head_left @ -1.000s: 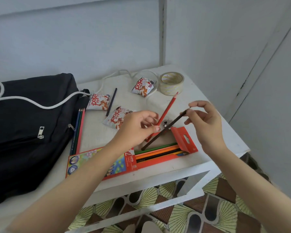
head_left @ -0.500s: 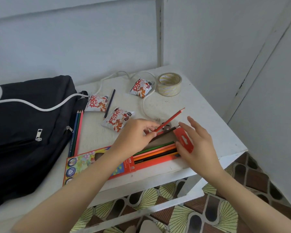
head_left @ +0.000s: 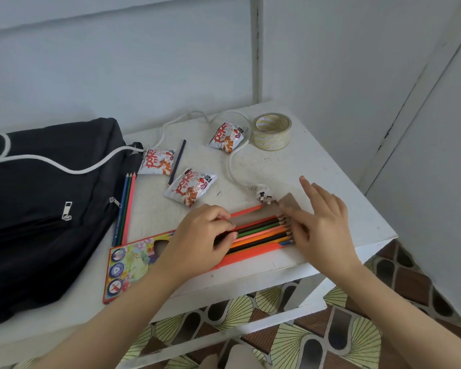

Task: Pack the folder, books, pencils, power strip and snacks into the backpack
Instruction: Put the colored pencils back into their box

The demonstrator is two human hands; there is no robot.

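An orange pencil box is lying open at the desk's front edge, holding roughly seven coloured pencils, though the hands are covering part of the row. The left hand is curling over them and seems to be pinching one red pencil at the box's far side. The right hand is spreading straight fingers over the pencil tips, gripping nothing. The black backpack is lying at the left. Three loose pencils are lying just beside it. Three snack packets, one dark pencil, one tape roll and one white plug on its cord are sitting behind the box.
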